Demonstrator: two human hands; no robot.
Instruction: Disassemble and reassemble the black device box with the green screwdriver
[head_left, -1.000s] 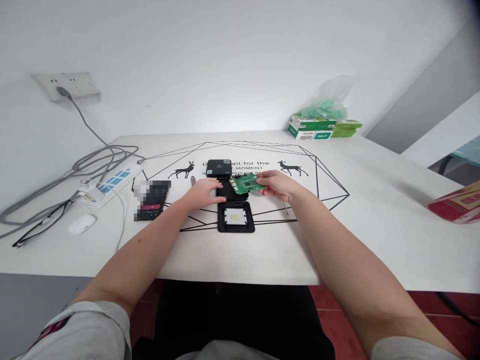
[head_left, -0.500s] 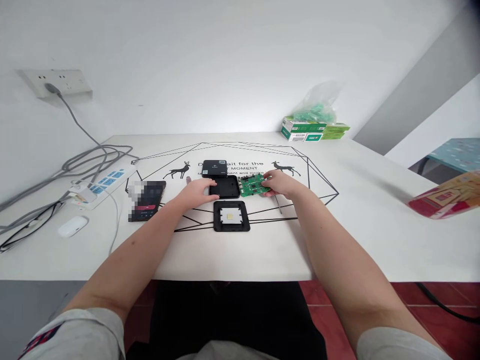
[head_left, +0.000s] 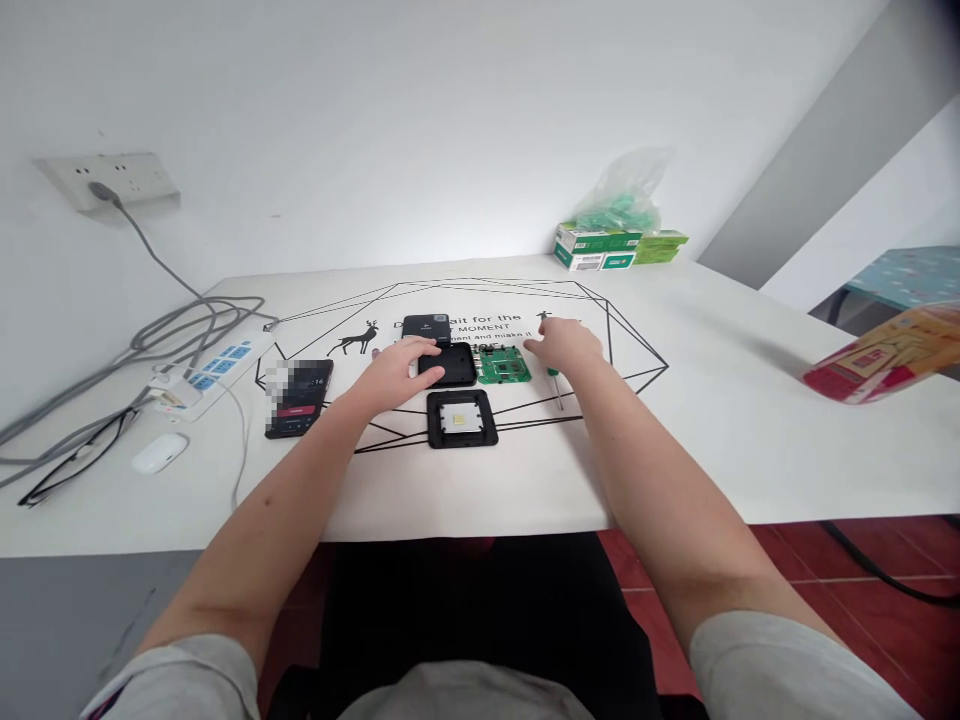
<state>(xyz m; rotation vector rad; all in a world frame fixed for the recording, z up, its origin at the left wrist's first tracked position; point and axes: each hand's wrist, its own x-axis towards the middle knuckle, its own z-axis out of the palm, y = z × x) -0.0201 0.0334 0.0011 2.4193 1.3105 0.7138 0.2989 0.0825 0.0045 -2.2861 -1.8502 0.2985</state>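
Your right hand (head_left: 568, 348) covers part of the screwdriver (head_left: 553, 373), so I cannot tell its grip; the circuit board (head_left: 504, 367) lies flat just left of it. Your left hand (head_left: 397, 374), thumb and fingers spread, overlaps the black tray (head_left: 457, 366).

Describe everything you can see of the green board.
The board is a flat, roughly square green circuit board, with dark components along its far edge and pale, metal-looking connectors on its left edge. It lies on the table, just right of a black shell. The right hand is at its far right corner; whether the fingertips touch it is unclear.
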